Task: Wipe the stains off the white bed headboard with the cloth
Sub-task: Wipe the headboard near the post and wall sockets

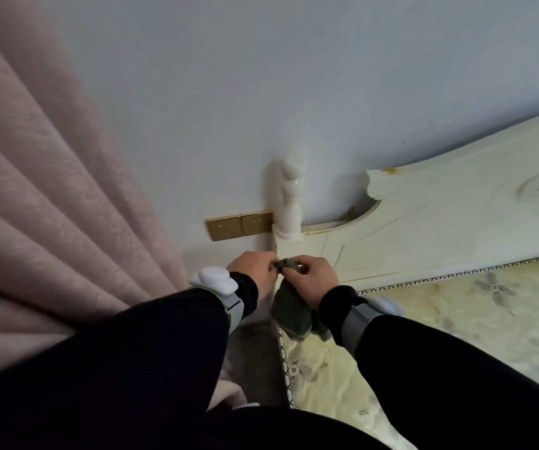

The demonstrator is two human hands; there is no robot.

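Note:
A grey-green cloth (291, 310) hangs between my two hands in front of the left end of the white headboard (440, 222). My left hand (255, 269) pinches the cloth's top edge. My right hand (313, 280) grips the same edge beside it, and the rest of the cloth droops below my right wrist. Brownish-yellow stains show along the headboard's carved upper edge near the corner post (289, 203) and in thin lines on its lower panel. The cloth is a short way in front of the headboard, not touching it.
A pink curtain (50, 206) fills the left side. Two gold wall sockets (239, 224) sit on the pale wall left of the post. The patterned mattress (456, 319) lies at the lower right, with a narrow floor gap between it and the curtain.

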